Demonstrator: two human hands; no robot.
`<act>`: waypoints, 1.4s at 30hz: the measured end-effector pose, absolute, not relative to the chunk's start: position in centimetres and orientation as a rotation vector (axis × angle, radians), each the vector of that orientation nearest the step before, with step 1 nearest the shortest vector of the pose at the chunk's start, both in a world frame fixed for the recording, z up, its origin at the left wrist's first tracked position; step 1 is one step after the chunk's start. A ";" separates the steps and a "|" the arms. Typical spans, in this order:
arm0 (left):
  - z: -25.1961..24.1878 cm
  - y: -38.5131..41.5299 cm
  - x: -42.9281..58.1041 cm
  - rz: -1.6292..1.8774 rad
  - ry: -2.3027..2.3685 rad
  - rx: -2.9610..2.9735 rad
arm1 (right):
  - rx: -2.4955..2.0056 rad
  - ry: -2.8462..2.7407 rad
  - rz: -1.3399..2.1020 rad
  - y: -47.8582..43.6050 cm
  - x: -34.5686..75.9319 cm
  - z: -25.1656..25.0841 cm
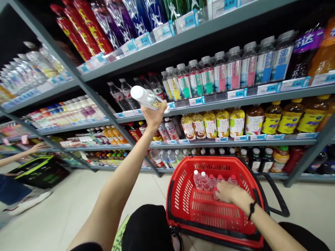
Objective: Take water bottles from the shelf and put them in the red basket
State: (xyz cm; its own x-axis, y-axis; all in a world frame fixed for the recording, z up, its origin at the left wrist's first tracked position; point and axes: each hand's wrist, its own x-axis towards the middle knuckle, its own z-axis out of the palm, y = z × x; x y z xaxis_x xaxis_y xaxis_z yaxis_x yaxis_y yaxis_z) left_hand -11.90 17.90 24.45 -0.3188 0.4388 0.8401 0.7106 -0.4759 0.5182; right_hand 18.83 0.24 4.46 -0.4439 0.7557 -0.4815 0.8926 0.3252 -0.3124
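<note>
Stretched out toward the shelves, my left hand [154, 115] grips a clear plastic drink bottle [149, 97] with a white cap. The bottle is tilted, its cap toward the upper left, and yellow print shows on its label. Low inside the red shopping basket [180, 209], my right hand [227, 191] curls over a red-capped bottle [216, 192], mostly covered by the slightly blurred fingers. Beside that hand stand several more clear bottles, including a white-capped bottle [198, 180] and a red-capped one [232, 180] near the back wall.
Soda water bottles [220, 71] line the middle shelf, with yellow tea bottles [209, 123] below. The basket's black handle [277, 198] sticks out to the right. Far left, another person's hand [39, 147] reaches toward a shelf above a black-and-green basket [42, 170].
</note>
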 end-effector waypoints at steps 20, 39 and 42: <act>3.7 -0.2 -1.1 -1.975 -2.399 -2.777 | 1.386 1.515 -3.227 -0.6 14.1 2.6; 4.2 -0.4 -2.1 -2.226 -1.530 -3.156 | 1.319 1.048 -3.369 -3.6 14.4 4.4; 4.2 -0.6 -2.0 -2.311 -1.584 -3.086 | 1.268 1.128 -3.307 -3.8 14.5 4.6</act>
